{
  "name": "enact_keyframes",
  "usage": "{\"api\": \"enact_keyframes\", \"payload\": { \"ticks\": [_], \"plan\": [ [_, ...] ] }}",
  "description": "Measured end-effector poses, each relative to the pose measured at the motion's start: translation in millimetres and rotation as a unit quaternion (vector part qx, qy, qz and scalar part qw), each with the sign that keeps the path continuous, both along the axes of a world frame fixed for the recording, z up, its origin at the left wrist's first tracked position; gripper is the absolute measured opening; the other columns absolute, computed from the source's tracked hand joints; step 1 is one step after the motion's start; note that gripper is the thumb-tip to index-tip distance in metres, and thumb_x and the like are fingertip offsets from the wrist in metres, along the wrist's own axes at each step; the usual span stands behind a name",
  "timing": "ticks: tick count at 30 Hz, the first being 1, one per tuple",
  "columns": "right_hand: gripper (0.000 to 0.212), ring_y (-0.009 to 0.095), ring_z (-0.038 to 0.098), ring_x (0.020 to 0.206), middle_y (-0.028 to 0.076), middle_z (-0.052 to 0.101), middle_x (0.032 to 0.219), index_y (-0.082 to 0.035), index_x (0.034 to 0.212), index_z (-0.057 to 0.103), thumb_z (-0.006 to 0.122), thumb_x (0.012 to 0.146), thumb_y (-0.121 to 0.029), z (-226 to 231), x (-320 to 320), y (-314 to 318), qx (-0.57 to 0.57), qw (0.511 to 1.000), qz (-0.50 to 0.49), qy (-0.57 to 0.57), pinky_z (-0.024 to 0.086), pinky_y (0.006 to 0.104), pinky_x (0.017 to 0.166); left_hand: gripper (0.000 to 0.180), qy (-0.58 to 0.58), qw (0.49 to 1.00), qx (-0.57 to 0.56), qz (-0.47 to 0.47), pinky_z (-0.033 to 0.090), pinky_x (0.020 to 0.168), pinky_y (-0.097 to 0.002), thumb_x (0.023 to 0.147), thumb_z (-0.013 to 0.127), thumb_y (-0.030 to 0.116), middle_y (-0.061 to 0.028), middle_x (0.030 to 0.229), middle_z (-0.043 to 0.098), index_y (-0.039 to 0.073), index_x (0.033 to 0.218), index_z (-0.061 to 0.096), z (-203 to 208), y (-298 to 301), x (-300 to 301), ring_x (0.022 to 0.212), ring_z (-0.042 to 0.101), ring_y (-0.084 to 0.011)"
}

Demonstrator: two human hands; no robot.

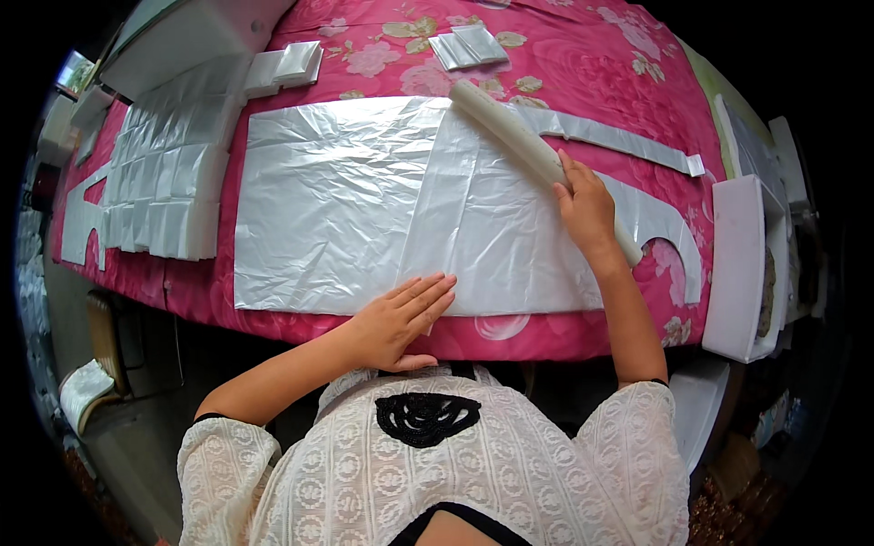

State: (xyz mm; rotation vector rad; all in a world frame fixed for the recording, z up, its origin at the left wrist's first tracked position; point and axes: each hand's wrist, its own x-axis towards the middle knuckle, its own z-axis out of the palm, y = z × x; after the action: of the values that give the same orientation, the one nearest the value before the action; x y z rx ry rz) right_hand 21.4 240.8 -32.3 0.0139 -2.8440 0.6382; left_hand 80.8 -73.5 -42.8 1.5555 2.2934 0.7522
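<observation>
A silvery-white plastic vest bag point(328, 200) lies spread out before me, with its handle part at the right end. One layer crosses it on a slant near the middle, and creases run over its surface. My left hand point(401, 318) lies flat on the bag's near edge, fingers stretched out. In my right hand point(585, 207) is a long cream-coloured tube point(505, 127), gripped around its middle. The tube rests at a slant over the right part of the bag, from far left to near right.
A pink floral cloth point(555, 341) covers the table. On the left stands a tall pile of folded plastic bags point(173, 164); small folded packs point(469, 47) lie at the far side. A white foam box point(736, 273) stands at the right edge, and a chair point(105, 341) at lower left.
</observation>
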Motion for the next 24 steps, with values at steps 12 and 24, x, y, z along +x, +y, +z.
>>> {"api": "enact_keyframes", "payload": {
  "ticks": [12,24],
  "plan": [
    [0.050,0.024,0.051,0.104,0.005,0.059,0.109,-0.014,0.114,0.059,0.065,0.066,0.000,0,1,-87,-0.020,0.944,0.327,0.031,0.037,0.0382,0.093,0.077,0.103,0.988,-0.098,0.053,0.018,0.109,-0.0424,0.080,0.049,0.050,-0.0173,0.143,0.028,-0.003,0.134,0.033,-15,13,33,0.134,0.024,-0.0298],
    [0.043,0.027,0.050,0.109,0.010,0.057,0.117,-0.008,0.113,0.058,0.062,0.071,0.000,-8,-96,-112,-0.045,0.957,0.247,0.145,0.038,0.0398,0.095,0.062,-0.022,0.999,0.029,0.038,0.025,0.107,-0.0420,0.079,0.062,0.028,-0.0154,0.141,0.033,0.000,0.129,0.040,-18,-6,21,0.132,0.030,-0.0288]
  ]
}}
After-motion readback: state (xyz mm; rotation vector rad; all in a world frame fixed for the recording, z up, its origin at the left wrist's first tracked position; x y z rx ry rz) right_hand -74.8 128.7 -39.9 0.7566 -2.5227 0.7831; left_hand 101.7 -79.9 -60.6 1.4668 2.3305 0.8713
